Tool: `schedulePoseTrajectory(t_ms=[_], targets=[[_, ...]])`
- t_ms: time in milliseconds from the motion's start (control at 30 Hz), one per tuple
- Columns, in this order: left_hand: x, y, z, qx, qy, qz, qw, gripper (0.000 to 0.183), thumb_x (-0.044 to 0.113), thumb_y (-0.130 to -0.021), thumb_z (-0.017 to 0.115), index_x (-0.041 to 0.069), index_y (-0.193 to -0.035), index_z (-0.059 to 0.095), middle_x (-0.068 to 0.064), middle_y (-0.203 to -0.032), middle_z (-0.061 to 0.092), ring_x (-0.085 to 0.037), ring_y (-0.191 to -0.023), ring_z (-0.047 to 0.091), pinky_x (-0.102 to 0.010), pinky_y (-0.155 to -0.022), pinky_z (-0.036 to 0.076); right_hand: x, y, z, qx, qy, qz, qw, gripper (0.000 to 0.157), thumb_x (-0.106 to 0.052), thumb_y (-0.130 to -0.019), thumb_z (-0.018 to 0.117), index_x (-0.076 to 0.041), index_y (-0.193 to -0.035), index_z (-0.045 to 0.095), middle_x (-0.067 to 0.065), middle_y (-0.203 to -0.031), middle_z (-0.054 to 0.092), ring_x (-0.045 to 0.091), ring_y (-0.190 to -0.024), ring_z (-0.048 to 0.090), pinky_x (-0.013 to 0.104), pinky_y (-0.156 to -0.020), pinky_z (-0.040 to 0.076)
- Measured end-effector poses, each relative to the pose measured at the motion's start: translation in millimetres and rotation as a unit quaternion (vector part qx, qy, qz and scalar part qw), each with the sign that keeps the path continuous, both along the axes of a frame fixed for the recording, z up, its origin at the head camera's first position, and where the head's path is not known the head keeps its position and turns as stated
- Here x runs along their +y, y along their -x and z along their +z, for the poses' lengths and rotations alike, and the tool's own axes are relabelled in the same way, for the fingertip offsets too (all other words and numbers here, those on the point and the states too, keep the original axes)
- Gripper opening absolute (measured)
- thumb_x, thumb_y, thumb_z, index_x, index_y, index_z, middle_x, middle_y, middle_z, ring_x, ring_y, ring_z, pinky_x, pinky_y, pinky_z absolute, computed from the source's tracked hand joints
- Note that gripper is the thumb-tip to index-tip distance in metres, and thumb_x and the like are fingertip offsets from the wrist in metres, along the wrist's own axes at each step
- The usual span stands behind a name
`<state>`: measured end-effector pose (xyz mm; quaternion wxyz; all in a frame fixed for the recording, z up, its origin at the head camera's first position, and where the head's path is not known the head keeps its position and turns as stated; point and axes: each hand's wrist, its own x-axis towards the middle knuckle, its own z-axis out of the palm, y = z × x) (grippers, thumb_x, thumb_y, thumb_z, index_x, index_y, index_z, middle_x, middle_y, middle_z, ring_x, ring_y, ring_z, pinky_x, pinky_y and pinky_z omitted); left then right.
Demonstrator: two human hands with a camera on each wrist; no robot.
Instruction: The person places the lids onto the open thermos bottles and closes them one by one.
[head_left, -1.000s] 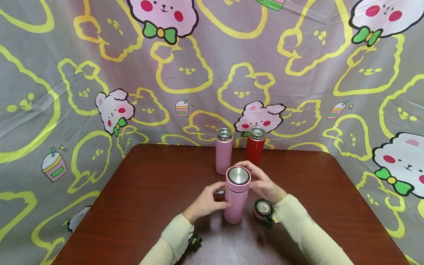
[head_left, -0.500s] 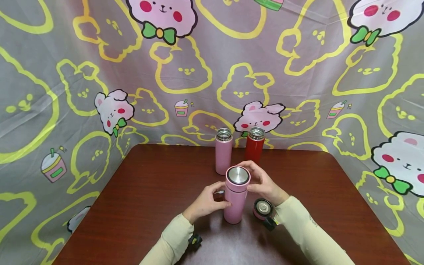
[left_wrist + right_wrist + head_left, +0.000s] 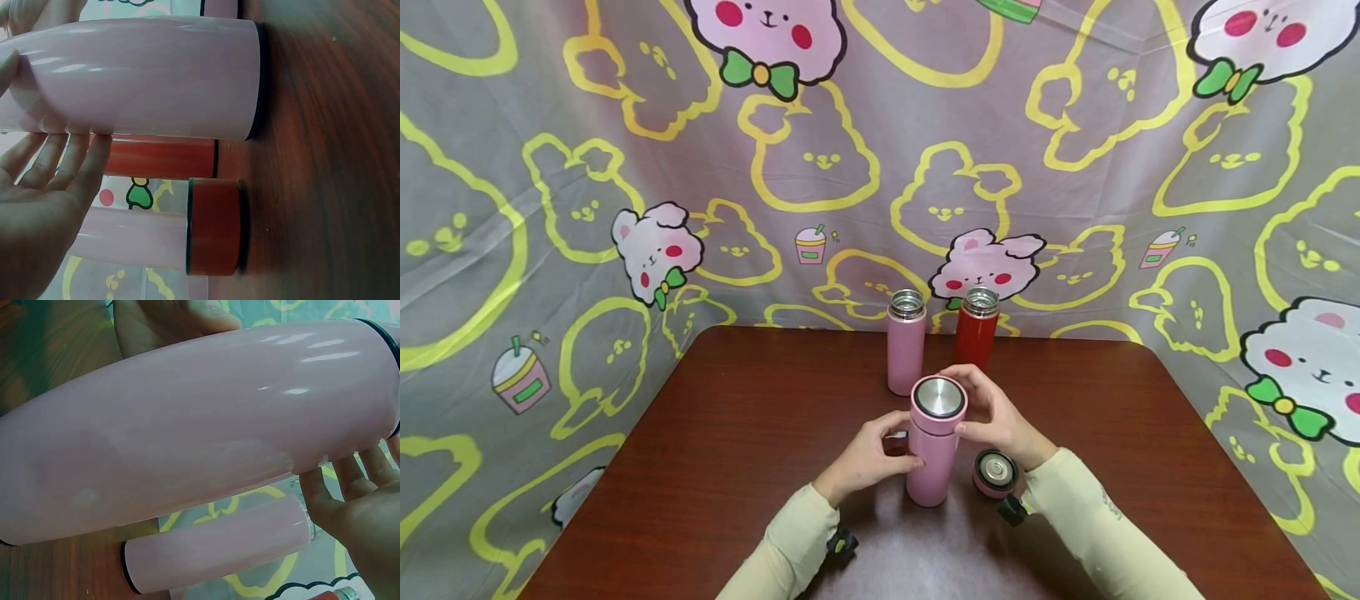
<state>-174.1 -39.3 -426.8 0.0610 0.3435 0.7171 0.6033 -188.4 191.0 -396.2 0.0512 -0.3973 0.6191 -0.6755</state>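
A pink thermos (image 3: 931, 471) stands upright near the table's middle, its pink lid (image 3: 940, 397) with a silver disc seated on top. My left hand (image 3: 867, 457) grips the body from the left, thumb across the front. Around the lid's right side, my right hand (image 3: 1000, 423) holds with its thumb in front and fingers behind. Close to my right wrist lies a loose pink lid (image 3: 996, 472), inner side up. In the left wrist view a red lid (image 3: 214, 226) sits on the table beyond my left hand; that hand mostly hides it from the head.
Behind stand a lidless pink thermos (image 3: 906, 354) and a lidless red thermos (image 3: 977, 333), both with open steel mouths. A cartoon-printed cloth (image 3: 850, 225) hangs along the back and sides of the brown table (image 3: 737, 400).
My right thumb has slid slightly left and down around the lid's front, and the right wrist has shifted a little to the right. The left hand and thermos hold still.
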Motion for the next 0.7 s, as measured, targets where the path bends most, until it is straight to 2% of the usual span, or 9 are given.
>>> schedulePoseTrajectory(t_ms=[133, 367, 467, 700], targets=[[0, -0.2, 0.0, 0.006, 0.002, 0.003, 1.0000, 0.054, -0.003, -0.076, 0.074, -0.008, -0.125, 0.052, -0.022, -0.113, 0.061, -0.029, -0.106, 0.059, -0.031, -0.090, 0.048, 0, -2.8, 0.8, 0.013, -0.008, -0.024, 1.000, 0.057, -0.005, -0.082, 0.063, 0.004, -0.131, 0.035, 0.011, -0.124, 0.054, 0.023, -0.110, 0.056, 0.036, -0.090, 0.047], [0, 0.1, 0.6, -0.006, -0.001, 0.000, 1.0000, 0.054, -0.004, -0.076, 0.074, -0.008, -0.125, 0.052, -0.022, -0.115, 0.060, -0.031, -0.107, 0.058, -0.044, -0.092, 0.046, -2, -8.3, 1.6, 0.018, -0.023, -0.064, 0.998, 0.059, 0.001, -0.081, 0.064, 0.005, -0.132, 0.035, 0.009, -0.123, 0.053, 0.021, -0.109, 0.055, 0.035, -0.088, 0.048], [0, 0.1, 0.7, -0.004, 0.001, 0.000, 1.0000, 0.054, -0.004, -0.076, 0.074, -0.008, -0.125, 0.052, -0.022, -0.115, 0.060, -0.031, -0.107, 0.058, -0.045, -0.092, 0.046, -2, -9.6, 0.6, 0.023, -0.030, -0.083, 0.996, 0.060, 0.002, -0.080, 0.064, 0.003, -0.133, 0.036, 0.009, -0.123, 0.053, 0.022, -0.108, 0.055, 0.034, -0.088, 0.048], [0, 0.1, -0.5, 0.008, 0.001, 0.003, 1.0000, 0.053, -0.004, -0.076, 0.074, -0.008, -0.124, 0.053, -0.021, -0.114, 0.061, -0.027, -0.106, 0.059, -0.032, -0.090, 0.048, -3, -11.7, -0.6, 0.018, -0.049, -0.112, 0.992, 0.061, -0.005, -0.079, 0.068, -0.002, -0.131, 0.037, 0.011, -0.122, 0.052, 0.024, -0.110, 0.053, 0.037, -0.090, 0.046]])
